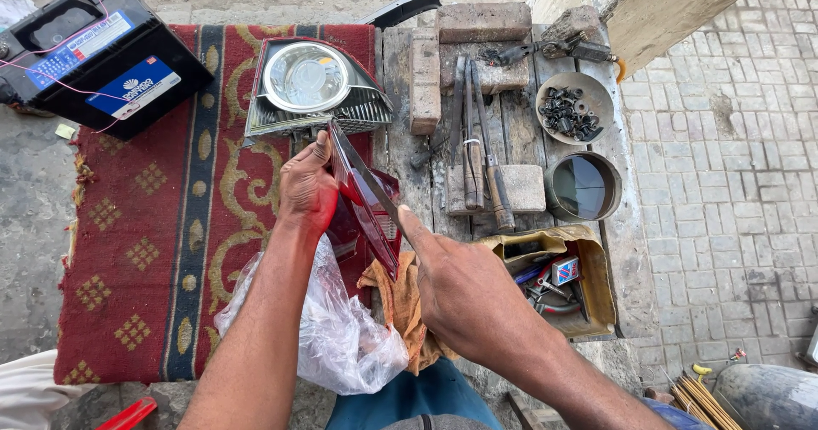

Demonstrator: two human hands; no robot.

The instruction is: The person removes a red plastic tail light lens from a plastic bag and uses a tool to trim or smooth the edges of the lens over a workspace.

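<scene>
My left hand (307,190) grips a red plastic tail-lamp lens (365,198), held on edge above the carpet. Over the lens's near edge hovers my right hand (464,298), its index finger pressing on that edge; whether it holds a small tool is hidden. Just beyond the lens a lamp housing (311,85) with a round chrome reflector lies on the red patterned carpet (153,225). An orange rag (399,306) and a clear plastic bag (341,336) lie under my forearms.
A black car battery (89,51) sits at top left. On the wooden bench (520,132) are bricks, files and chisels (477,149), a bowl of black screws (573,106), a tin of dark liquid (584,187) and a box of small tools (554,281).
</scene>
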